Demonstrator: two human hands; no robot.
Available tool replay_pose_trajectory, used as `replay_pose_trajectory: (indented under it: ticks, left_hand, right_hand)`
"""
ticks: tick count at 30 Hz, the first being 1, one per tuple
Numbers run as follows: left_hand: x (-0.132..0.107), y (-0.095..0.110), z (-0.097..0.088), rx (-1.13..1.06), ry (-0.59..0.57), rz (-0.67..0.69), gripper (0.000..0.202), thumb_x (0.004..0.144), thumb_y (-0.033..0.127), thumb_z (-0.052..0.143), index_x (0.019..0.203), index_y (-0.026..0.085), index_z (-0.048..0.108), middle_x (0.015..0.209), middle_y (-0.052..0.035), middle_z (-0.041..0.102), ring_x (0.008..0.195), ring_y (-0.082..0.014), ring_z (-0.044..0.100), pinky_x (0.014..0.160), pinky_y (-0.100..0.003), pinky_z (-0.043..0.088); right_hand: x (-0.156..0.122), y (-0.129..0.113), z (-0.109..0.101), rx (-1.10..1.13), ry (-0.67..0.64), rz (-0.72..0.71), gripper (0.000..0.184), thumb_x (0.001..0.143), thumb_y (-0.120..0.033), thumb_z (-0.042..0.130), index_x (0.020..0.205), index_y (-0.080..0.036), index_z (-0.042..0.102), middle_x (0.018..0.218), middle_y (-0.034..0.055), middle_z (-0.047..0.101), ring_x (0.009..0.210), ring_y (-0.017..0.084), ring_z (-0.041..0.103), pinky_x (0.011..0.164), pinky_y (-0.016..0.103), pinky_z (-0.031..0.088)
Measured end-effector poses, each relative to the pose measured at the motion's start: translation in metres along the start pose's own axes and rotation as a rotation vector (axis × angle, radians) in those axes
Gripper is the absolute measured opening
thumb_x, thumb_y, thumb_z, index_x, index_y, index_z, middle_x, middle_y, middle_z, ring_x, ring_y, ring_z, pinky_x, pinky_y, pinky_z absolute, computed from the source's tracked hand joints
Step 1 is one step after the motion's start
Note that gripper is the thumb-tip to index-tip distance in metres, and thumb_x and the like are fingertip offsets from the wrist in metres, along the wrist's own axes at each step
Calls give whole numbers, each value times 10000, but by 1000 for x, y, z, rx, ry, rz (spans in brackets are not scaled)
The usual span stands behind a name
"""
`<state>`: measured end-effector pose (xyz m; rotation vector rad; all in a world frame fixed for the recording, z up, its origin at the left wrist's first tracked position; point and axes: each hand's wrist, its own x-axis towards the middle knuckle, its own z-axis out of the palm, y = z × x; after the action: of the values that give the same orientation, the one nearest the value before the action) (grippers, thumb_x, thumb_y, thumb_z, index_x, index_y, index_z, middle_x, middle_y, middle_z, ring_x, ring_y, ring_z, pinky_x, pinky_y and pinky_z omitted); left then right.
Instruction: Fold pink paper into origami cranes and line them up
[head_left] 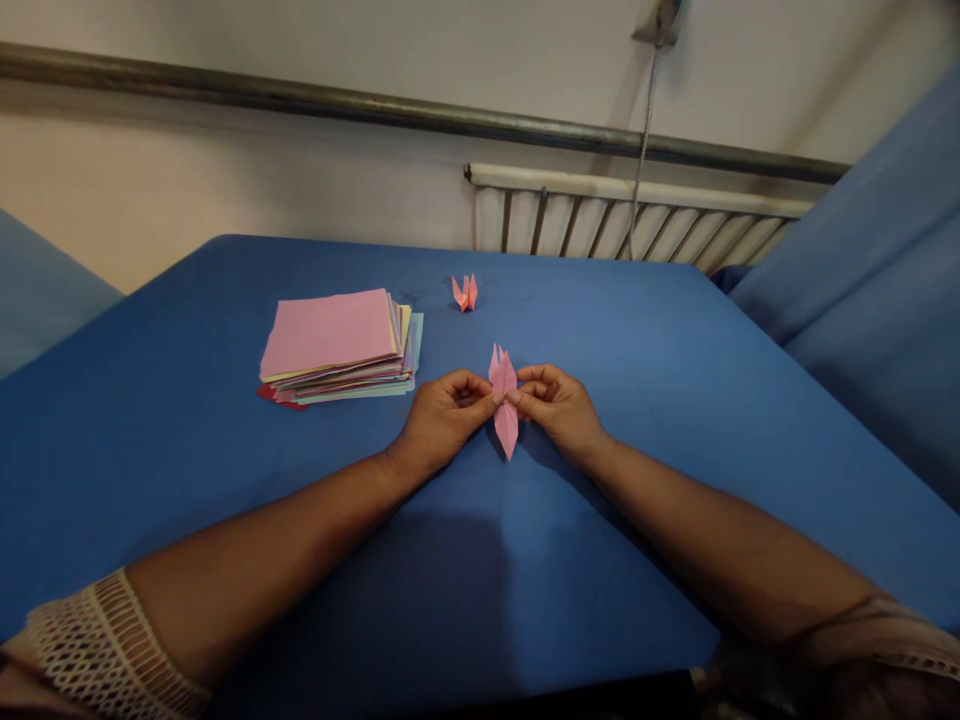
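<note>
A folded pink paper piece [505,410], long and pointed at both ends, lies on the blue table [187,420] between my hands. My left hand [444,417] pinches its left edge with curled fingers. My right hand [556,405] pinches its right edge the same way. Both forearms rest on the table. To the left of my hands sits a stack of coloured paper squares [337,345] with a pink sheet on top. A small finished folded paper figure [465,292], orange-pink, stands farther back.
A white radiator [622,225] and a grey metal rail [360,105] run along the wall behind the table. Blue upholstered surfaces [870,270] flank the table on the right and far left. A grey cord [645,130] hangs down the wall.
</note>
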<state>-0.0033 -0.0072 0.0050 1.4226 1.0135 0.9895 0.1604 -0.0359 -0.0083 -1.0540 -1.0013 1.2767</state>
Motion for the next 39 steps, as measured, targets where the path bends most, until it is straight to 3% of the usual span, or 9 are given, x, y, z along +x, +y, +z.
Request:
replay_pose_trajectory:
  ticks: [6, 10, 14, 23, 27, 30, 39]
  left_hand:
    - [-1, 2, 1, -85, -1, -38, 344, 597, 363, 876, 713, 163, 621, 682, 30, 642, 645, -105, 598, 653, -236, 490]
    - [-2, 6, 3, -184, -24, -113, 355, 631, 402, 855, 722, 150, 621, 663, 29, 640, 627, -100, 609, 673, -247, 523]
    - [-1, 7, 4, -218, 25, -153, 380, 598, 387, 877, 723, 145, 613, 646, 27, 643, 605, -101, 621, 652, -245, 535]
    - [-1, 10, 4, -114, 33, -85, 303, 634, 336, 841, 697, 141, 618, 607, 25, 646, 565, -94, 609, 599, -228, 506]
    - [-1, 10, 5, -190, 26, -91, 347, 596, 284, 850, 773, 160, 579, 627, 47, 664, 587, -100, 633, 626, -233, 517]
    - [0, 10, 5, -220, 8, -102, 411, 574, 252, 858, 835, 174, 550, 620, 60, 667, 594, -108, 644, 636, -240, 520]
    - [0, 2, 2, -135, -114, -80, 297, 677, 277, 786, 894, 156, 625, 724, 19, 701, 684, -121, 668, 697, -255, 518]
  right_hand:
    - [-1, -1, -1, -45, -26, 14, 333, 638, -451, 828, 685, -202, 612, 576, -49, 599, 515, 86, 515, 560, 259, 445]
    - [-1, -1, -2, -30, -5, 11, 354, 633, -480, 824, 691, -200, 615, 556, -56, 593, 494, 79, 490, 524, 243, 412]
    - [-2, 0, -5, -25, -37, 13, 333, 698, -502, 776, 748, -194, 659, 586, -37, 620, 516, 84, 520, 528, 241, 411]
    - [-3, 0, -4, -43, -60, 16, 242, 661, -330, 795, 721, -201, 599, 606, -55, 616, 522, 80, 528, 538, 240, 419]
    - [-3, -1, -1, -64, -30, -33, 226, 663, -298, 772, 693, -197, 571, 586, -72, 576, 514, 67, 502, 549, 237, 407]
    - [-4, -2, -1, -78, -43, -47, 251, 673, -335, 771, 689, -202, 559, 593, -68, 567, 529, 74, 504, 546, 236, 405]
    - [-4, -5, -4, -83, -53, -23, 356, 682, -497, 786, 693, -211, 573, 561, -62, 559, 481, 79, 458, 514, 247, 402]
